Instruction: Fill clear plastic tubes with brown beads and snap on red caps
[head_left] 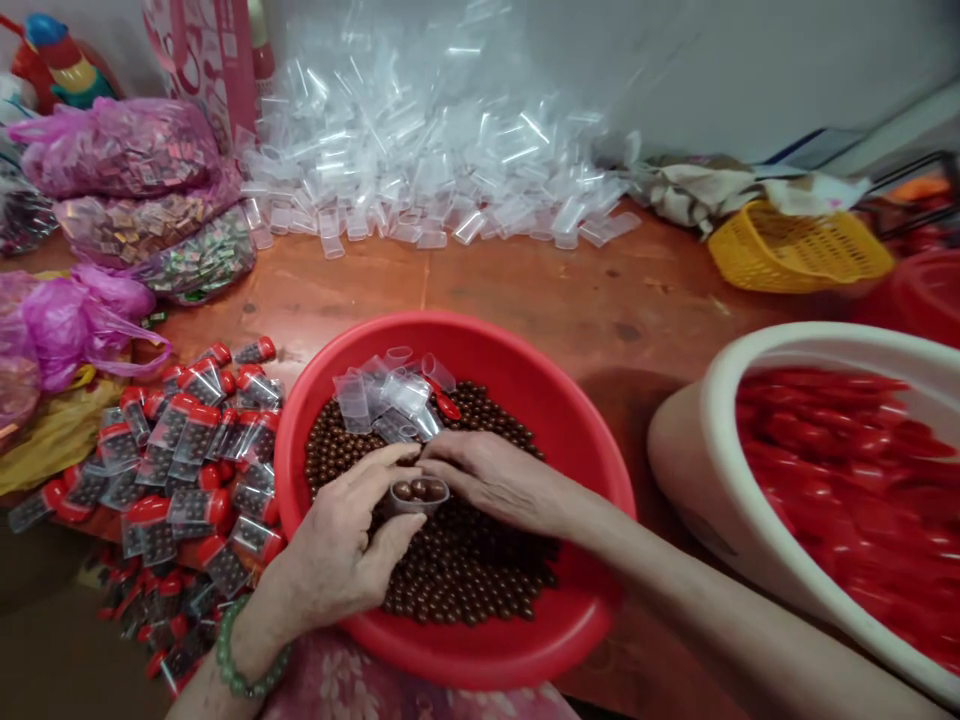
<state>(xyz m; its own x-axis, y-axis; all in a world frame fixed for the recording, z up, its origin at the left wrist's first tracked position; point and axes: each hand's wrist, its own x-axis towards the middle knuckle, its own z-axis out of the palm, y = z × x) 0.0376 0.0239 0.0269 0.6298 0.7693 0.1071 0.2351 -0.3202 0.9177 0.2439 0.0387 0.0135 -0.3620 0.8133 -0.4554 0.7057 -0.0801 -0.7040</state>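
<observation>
My left hand (352, 530) is wrapped round a small clear plastic container (421, 506) with brown balls (418, 489) showing at its open mouth. Right beside it, my right hand (487, 475) reaches over from the right, its fingertips close to the container and partly hidden; whether they hold anything I cannot make out. Both hands are above a red basin (577, 420) of loose brown balls (472, 580). Several unfilled clear containers (382, 395) lie on the balls at the basin's far side, with a small red piece (448, 404) among them.
Filled containers with red caps (195, 440) are heaped left of the basin. Clear containers (427, 170) form a large pile at the back. A white tub (697, 430) of red caps (847, 500) stands right, a yellow basket (802, 245) behind it. Pink bags (120, 150) lie back left.
</observation>
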